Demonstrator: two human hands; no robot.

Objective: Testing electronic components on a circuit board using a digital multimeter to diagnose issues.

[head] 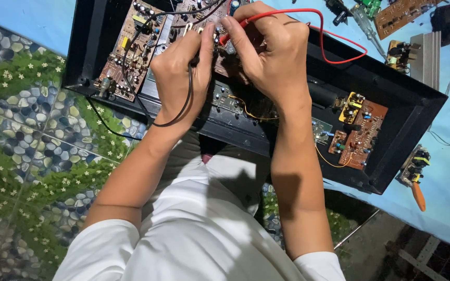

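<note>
A desk point(446, 182) covered in a light blue sheet carries a long, open black chassis point(391, 140) lying diagonally, with brown circuit boards inside. To its right on the sheet lie a small loose circuit part point(414, 165), an orange-handled tool point(419, 196), a ribbed grey metal block point(427, 57) and, farther off, another brown circuit board point(402, 13). A pebble-and-grass patterned floor point(22, 145) lies to the left.

Bright even daylight, sharp focus, soft shadows below forearms, slight wide-angle distortion
</note>
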